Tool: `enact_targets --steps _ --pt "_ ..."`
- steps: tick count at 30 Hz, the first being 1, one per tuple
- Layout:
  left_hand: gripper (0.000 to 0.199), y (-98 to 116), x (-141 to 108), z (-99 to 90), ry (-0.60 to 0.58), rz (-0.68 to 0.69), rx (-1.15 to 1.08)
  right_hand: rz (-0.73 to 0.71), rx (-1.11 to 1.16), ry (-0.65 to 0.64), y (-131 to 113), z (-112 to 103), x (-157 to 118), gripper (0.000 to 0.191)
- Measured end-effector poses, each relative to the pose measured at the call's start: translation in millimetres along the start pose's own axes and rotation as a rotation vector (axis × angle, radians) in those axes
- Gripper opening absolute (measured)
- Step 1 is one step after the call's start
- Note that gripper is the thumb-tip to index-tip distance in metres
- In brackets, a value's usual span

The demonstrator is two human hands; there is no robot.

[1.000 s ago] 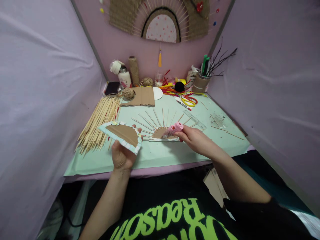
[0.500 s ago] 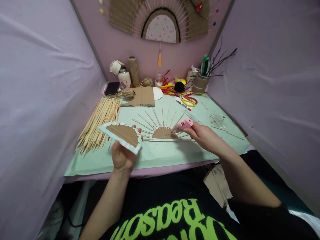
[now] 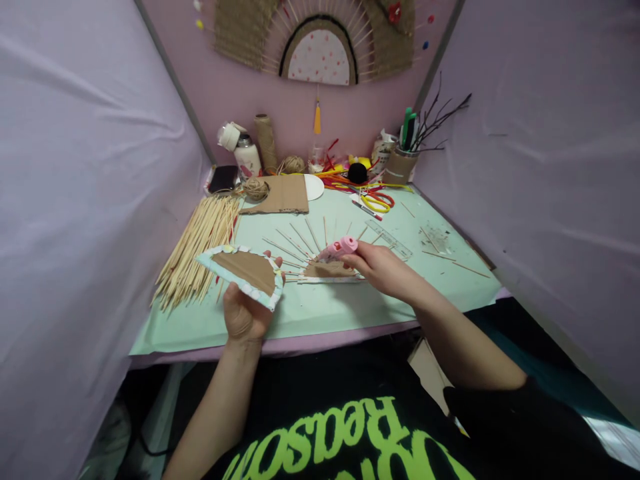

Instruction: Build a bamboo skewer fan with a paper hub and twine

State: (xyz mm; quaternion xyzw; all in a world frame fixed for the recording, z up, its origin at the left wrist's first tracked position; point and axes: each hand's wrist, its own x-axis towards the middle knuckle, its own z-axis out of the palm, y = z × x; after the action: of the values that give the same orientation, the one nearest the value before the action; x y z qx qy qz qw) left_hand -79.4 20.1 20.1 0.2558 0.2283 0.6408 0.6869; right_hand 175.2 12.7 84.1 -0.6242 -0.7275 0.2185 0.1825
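A flat mint-green tabletop (image 3: 320, 317) spreads below both grips. Left of the right hand's (image 3: 384, 268) grip lies a half-round brown cardboard base with radiating thin sticks (image 3: 327, 269). The left hand (image 3: 243, 312) pinches a half-round cardboard piece with pale-blue edging (image 3: 250, 268); the right's thumb and fingers pinch a pink cylindrical tube (image 3: 336, 249).

Two cardboard half-circles (image 3: 247, 269), one pink tube (image 3: 340, 249), two balls of twine (image 3: 256, 189), one cardboard roll (image 3: 266, 143), one bottle (image 3: 247, 158), one phone (image 3: 223, 179), one ruler (image 3: 389, 240), one pen (image 3: 367, 211), one black ball (image 3: 357, 173), one hanging tassel (image 3: 317, 120) and at least one pair of scissors (image 3: 379, 211). The heaped sticks (image 3: 197, 250) number in the dozens, too many overlapping for an exact count.
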Motion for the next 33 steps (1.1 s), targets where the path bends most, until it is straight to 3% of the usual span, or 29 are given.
enact_targets --steps 5,15,24,29,33 --pt "0.071 0 0 1.3 0.005 -0.007 -0.001 0.011 -0.017 -0.019 1 7 7 0.038" --pt "0.069 0 0 0.6 0.002 -0.008 0.005 0.065 -0.023 0.001 16 -6 -3 0.047" --pt "0.065 -1 0 1.3 -0.016 0.009 0.031 0.063 -0.279 -0.094 3 -27 6 0.046" --pt "0.056 -6 -1 3.8 -0.036 0.068 0.173 0.03 -0.216 0.065 -2 -43 -17 0.045" --pt "0.069 2 6 13.7 -0.103 0.18 0.469 0.085 -0.233 0.287 34 -54 -38 0.04"
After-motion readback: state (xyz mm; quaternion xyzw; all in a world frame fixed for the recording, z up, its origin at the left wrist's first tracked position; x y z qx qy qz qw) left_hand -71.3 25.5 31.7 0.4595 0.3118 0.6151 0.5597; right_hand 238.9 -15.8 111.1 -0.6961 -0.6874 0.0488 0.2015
